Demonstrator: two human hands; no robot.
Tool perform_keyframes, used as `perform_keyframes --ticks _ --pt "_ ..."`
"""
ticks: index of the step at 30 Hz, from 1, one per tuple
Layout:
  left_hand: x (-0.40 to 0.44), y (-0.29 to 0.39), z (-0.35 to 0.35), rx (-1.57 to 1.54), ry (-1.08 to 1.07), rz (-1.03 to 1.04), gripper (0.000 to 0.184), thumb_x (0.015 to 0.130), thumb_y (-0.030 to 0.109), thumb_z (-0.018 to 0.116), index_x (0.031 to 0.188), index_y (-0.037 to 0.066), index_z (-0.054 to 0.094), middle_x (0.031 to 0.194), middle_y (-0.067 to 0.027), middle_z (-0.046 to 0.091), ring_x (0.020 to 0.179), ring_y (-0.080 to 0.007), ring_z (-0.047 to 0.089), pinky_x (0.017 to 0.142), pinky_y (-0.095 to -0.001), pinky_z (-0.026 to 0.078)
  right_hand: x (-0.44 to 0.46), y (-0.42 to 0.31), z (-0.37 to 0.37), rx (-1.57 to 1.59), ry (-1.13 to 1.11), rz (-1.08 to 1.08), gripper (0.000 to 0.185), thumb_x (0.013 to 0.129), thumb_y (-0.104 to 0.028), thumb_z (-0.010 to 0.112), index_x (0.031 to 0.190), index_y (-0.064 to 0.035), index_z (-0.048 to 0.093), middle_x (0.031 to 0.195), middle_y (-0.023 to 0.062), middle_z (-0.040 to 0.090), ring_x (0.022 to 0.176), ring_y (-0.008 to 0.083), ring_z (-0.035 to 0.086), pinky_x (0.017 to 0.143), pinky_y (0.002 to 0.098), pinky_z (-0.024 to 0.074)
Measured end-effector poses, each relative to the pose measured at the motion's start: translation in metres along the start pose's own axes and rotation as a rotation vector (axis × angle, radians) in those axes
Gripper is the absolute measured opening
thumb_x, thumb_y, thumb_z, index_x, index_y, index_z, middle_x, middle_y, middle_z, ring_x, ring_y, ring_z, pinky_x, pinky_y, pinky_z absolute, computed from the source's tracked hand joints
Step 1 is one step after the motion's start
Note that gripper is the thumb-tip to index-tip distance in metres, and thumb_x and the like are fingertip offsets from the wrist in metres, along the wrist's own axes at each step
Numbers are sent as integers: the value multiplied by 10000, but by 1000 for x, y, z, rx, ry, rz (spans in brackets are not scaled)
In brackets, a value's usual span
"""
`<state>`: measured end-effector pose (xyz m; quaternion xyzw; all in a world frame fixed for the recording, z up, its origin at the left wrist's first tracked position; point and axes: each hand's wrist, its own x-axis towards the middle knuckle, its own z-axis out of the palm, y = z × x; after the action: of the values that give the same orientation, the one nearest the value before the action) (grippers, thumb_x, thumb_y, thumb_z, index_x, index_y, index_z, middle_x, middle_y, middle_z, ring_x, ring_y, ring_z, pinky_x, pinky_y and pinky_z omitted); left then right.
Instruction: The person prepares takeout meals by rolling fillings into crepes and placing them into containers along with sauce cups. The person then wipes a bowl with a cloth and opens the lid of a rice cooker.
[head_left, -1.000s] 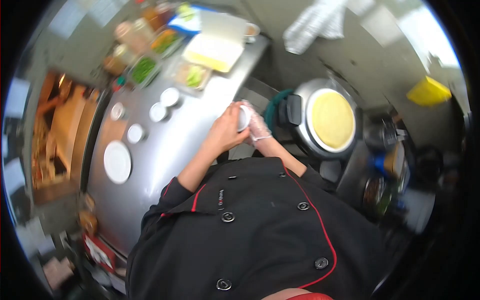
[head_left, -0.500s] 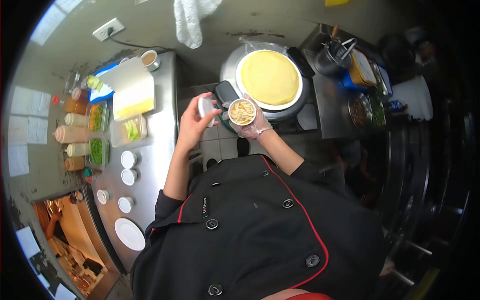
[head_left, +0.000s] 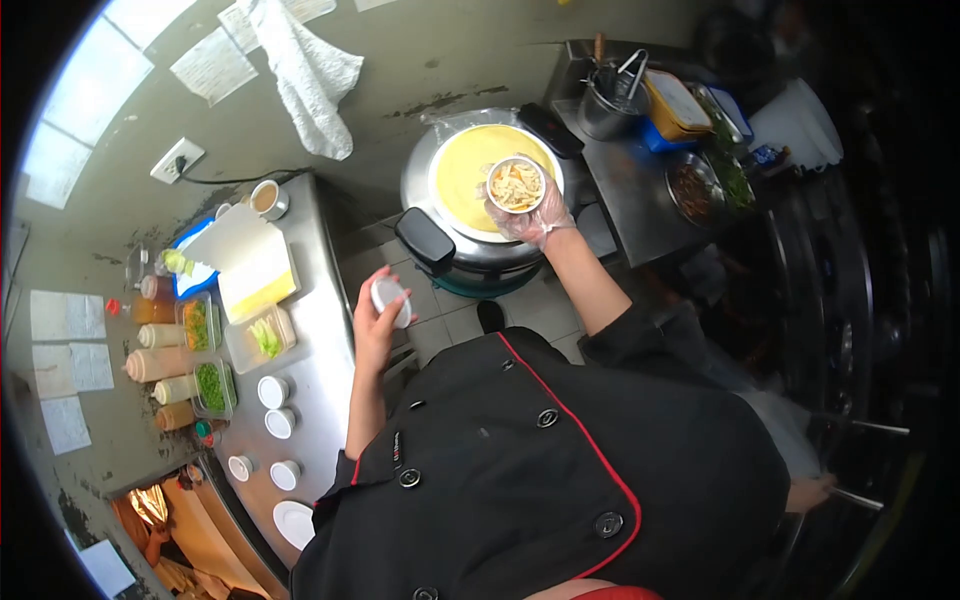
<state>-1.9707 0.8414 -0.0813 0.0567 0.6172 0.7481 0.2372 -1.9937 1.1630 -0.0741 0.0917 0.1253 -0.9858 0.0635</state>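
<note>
White cup (head_left: 516,211) faces mouth-up, its axis running toward the camera.

The cup (head_left: 490,188) looks like smooth white plastic, its rim faintly glossy; the lid (head_left: 391,300) has the same pale, smooth look; thin, clear plastic wrinkles glossily over the right hand (head_left: 545,212); the big pot (head_left: 418,185) is shiny metal, with a matt black handle (head_left: 425,238) that looks plastic; the yellow sheet (head_left: 468,160) looks smooth and matt; the left counter (head_left: 318,370) is metal with a soft sheen; the towel (head_left: 305,90) is rough, nubbly cloth; the jacket (head_left: 470,490) is matt cloth with glossy buttons (head_left: 609,525); matt papers (head_left: 215,67) hang on the wall (head_left: 420,45), its paint chipped in places.
</note>
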Motion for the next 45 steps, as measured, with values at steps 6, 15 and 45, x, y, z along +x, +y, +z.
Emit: perform_keyframes --ticks 6,15,45 --pt "26 17 31 -29 -34 -1 470 931 -78 392 1345 140 440 1168 -117 566 932 -241 671 668 -336 619 -15 62 23 7 -4 51 407 1004 -328 430 1279 -40 513 1259 161 560 1129 321 578 837 488 542" --pt "34 -43 60 -195 75 -28 472 1054 394 327 1207 -2 535 1180 -111 605 1056 -213 615 898 -391 507 -38 142 -4 -1326 165 -737 299 1023 -212 404 1182 -8 553 1125 173 607 1086 294 592 980 370 435" --pt "-42 20 129 560 -611 378 605 591 106 814 1145 9 592 1034 -126 674 981 -241 665 870 -333 511 -240 143 68 -2281 593 -1051 213 742 -53 675 932 -103 757 1299 180 531 1187 353 530 1001 422 442"
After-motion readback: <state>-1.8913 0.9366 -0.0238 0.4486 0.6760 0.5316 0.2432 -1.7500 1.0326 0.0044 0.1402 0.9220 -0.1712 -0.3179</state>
